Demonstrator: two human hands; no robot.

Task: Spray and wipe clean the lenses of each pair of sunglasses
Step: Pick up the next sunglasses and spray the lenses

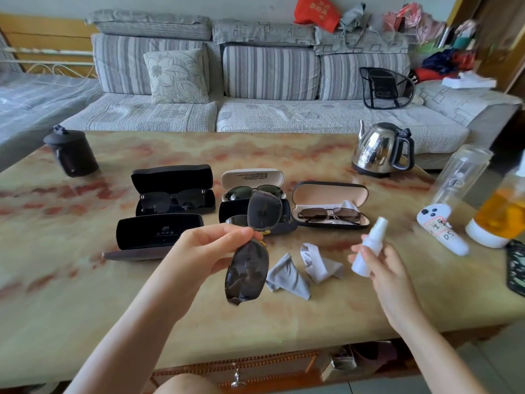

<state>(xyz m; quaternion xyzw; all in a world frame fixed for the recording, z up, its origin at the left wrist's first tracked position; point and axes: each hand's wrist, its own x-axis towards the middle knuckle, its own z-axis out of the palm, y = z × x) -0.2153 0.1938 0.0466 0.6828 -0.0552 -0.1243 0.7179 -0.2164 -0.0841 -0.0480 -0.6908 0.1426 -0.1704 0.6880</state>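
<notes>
left hand (pixel 208 248) pinches sunglasses (pixel 251 245) at the middle, lenses one above the other | right hand (pixel 383 275) grips spray bottle (pixel 369 248), tip tilted toward table's (pixel 85 294) far edge

L hand (pixel 211 249), R hand (pixel 387 275): curled grips

white spray bottle (pixel 366 253), grey cloths (pixel 289 277)

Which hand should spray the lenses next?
Right. The right hand grips the spray bottle beside the sunglasses; the left hand is busy holding them up.
</notes>
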